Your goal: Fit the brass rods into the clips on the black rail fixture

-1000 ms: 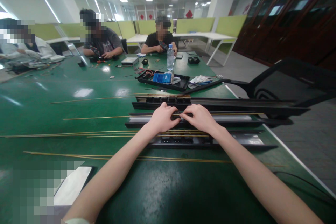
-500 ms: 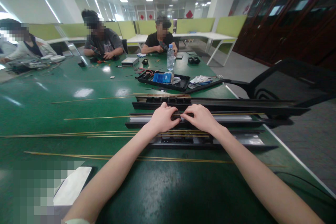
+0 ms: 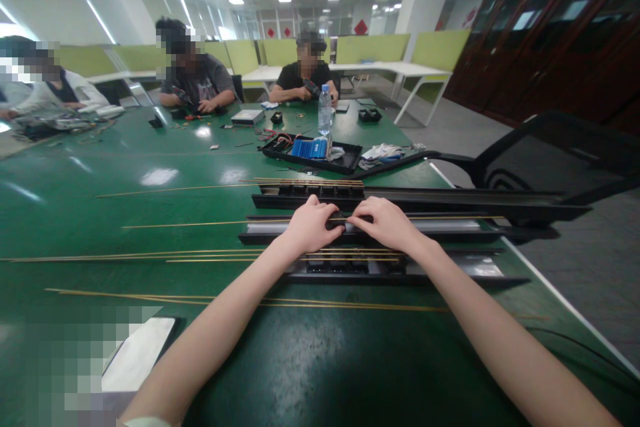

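My left hand point(image 3: 314, 225) curls its thumb and fingers round a small black block point(image 3: 335, 219) in the middle black channel point(image 3: 450, 236). A thin brass-coloured rod point(image 3: 185, 224) runs along that channel and past its left end. On the right, my right hand point(image 3: 384, 221) pinches the rod close to the block; its fingertips partly hide the spot. In front lies a nearer black channel point(image 3: 450, 277) with black blocks and several rods point(image 3: 225, 255) across it. Behind my hands is a farther channel point(image 3: 450, 203), also with rods and blocks.
Two loose rods point(image 3: 165, 298) lie nearest me on the green table point(image 3: 280, 360). A black tray point(image 3: 345, 167) with blue parts, gloves point(image 3: 384, 155) and a water bottle point(image 3: 325, 110) stand beyond. Co-workers sit across. A black chair point(image 3: 560, 153) is at right.
My right hand has shifted very slightly to the right along the rod. The left hand has stayed where it was.
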